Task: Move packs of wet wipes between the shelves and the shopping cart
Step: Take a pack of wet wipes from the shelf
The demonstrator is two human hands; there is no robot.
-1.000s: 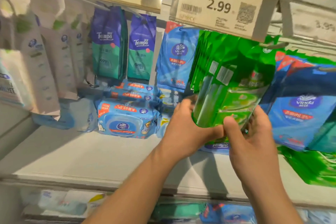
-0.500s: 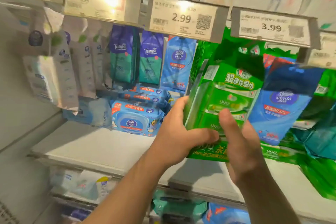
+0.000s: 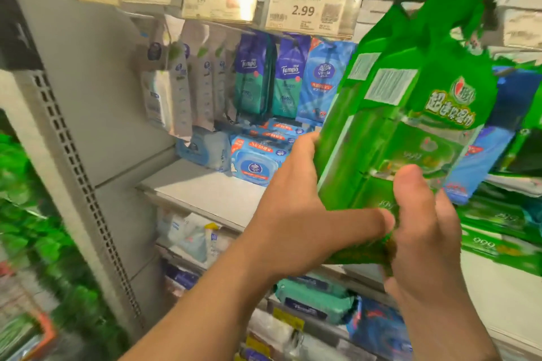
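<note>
Left hand (image 3: 296, 214) and right hand (image 3: 422, 231) both clamp the green wipes packs (image 3: 410, 114), now lifted clear of the shelf (image 3: 211, 187) (pack count unclear; blurred).

green wipes packs (image 3: 410, 114), blue flat packs (image 3: 255, 167), grey shelf (image 3: 205, 187)

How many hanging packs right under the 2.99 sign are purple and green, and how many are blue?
Purple and green hanging packs: 2
Blue hanging pack: 1
Total: 3
</note>
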